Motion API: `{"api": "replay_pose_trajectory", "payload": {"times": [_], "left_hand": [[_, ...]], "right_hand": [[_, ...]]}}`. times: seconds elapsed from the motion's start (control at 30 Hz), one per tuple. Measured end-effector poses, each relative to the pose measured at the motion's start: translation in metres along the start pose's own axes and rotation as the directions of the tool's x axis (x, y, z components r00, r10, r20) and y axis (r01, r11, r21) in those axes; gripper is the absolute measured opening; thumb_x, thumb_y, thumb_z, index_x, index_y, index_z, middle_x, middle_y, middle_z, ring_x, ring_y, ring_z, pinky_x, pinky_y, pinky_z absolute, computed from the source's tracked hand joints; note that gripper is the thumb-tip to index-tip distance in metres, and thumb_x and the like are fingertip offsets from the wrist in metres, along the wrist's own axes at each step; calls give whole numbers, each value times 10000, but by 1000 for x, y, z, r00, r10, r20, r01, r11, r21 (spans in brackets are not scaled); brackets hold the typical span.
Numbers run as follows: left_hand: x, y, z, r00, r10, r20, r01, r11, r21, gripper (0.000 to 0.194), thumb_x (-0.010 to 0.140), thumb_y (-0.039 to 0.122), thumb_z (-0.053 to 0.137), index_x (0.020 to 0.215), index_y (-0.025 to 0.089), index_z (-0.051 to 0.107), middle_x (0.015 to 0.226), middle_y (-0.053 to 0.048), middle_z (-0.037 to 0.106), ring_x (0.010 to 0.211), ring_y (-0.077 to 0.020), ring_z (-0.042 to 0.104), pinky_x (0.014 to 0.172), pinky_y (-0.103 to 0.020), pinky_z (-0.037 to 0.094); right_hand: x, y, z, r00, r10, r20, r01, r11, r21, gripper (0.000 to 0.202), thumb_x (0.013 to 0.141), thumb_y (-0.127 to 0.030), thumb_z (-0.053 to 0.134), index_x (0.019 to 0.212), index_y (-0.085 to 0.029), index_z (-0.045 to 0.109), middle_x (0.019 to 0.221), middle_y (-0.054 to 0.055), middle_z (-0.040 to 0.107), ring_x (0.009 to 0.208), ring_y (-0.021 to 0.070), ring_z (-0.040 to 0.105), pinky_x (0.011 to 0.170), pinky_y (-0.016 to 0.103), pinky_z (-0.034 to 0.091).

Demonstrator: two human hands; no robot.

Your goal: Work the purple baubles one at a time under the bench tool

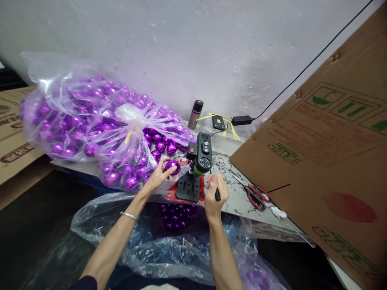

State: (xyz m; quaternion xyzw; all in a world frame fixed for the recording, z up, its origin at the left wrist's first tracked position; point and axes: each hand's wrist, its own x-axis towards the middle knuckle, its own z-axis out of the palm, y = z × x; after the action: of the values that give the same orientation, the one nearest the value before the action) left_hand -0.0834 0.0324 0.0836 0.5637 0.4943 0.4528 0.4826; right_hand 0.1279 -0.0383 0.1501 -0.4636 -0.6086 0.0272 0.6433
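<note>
My left hand [160,174] pinches a shiny purple ball [172,167] with a faceted surface, at the left side of a small bench drill press [203,153]. The press has a black head with a green ring and stands over a slotted black base plate [186,187]. To the right of that plate, my right hand [216,192] is closed around a black handle [217,195], whose end sticks out below the fist. A big clear plastic bag [90,133] full of similar purple balls lies left of my left hand, its mouth gathered. The drill's tip is partly hidden.
Below the table edge hangs an open clear bag [136,241] with purple balls [178,216] in it. Red-handled scissors [256,196] lie by a large carton [326,141] on the right. A spray can [195,114] and a power adapter [242,120] stand near the wall. Black shavings litter the tabletop.
</note>
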Motion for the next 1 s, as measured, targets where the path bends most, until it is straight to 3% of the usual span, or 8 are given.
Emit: {"api": "replay_pose_trajectory", "payload": {"times": [0.07, 0.17, 0.33, 0.63, 1.0], "left_hand": [[-15, -12, 16, 999, -8, 31, 8, 1000, -8, 719, 903, 645, 711, 1428, 180, 548, 1168, -121, 783, 1012, -287, 775, 891, -435, 650], [-27, -29, 40, 995, 95, 35, -99, 990, 104, 621, 930, 606, 693, 1382, 192, 597, 1294, -146, 757, 1156, -317, 758, 1030, -495, 617], [-23, -45, 66, 958, 278, 71, -286, 896, 339, 549, 920, 500, 745, 1368, 204, 631, 1356, -160, 740, 1287, -359, 709, 1132, -555, 566], [-18, -51, 70, 900, 392, 189, -435, 789, 434, 564, 918, 458, 787, 1391, 198, 623, 1326, -178, 745, 1242, -375, 726, 1083, -568, 589], [-9, -60, 87, 929, 359, 94, -361, 818, 448, 610, 893, 498, 806, 1399, 201, 637, 1347, -157, 720, 1283, -374, 678, 1136, -561, 527]], "right_hand": [[3, -1, 0, 1000, 8, 0, -8, 1000, -5, 412, 1110, -336, 438, 709, -246, 467, 663, -37, 492, 613, 125, 491, 609, 297, 386], [4, -2, -1, 1000, -1, 12, 1, 1000, -15, 414, 1113, -337, 431, 711, -244, 467, 670, -37, 490, 621, 122, 494, 615, 293, 389], [2, -1, -1, 998, -56, 12, 56, 998, -32, 389, 1107, -290, 431, 725, -243, 491, 664, -34, 494, 631, 130, 510, 625, 298, 405], [-1, 1, -2, 996, -86, 26, 87, 996, -22, 333, 1087, -228, 437, 768, -240, 530, 703, -21, 551, 650, 136, 551, 630, 300, 439], [-3, -1, -7, 992, -104, 70, 106, 994, -32, 312, 1070, -176, 438, 783, -238, 543, 742, -8, 587, 691, 141, 585, 645, 298, 461]]}}
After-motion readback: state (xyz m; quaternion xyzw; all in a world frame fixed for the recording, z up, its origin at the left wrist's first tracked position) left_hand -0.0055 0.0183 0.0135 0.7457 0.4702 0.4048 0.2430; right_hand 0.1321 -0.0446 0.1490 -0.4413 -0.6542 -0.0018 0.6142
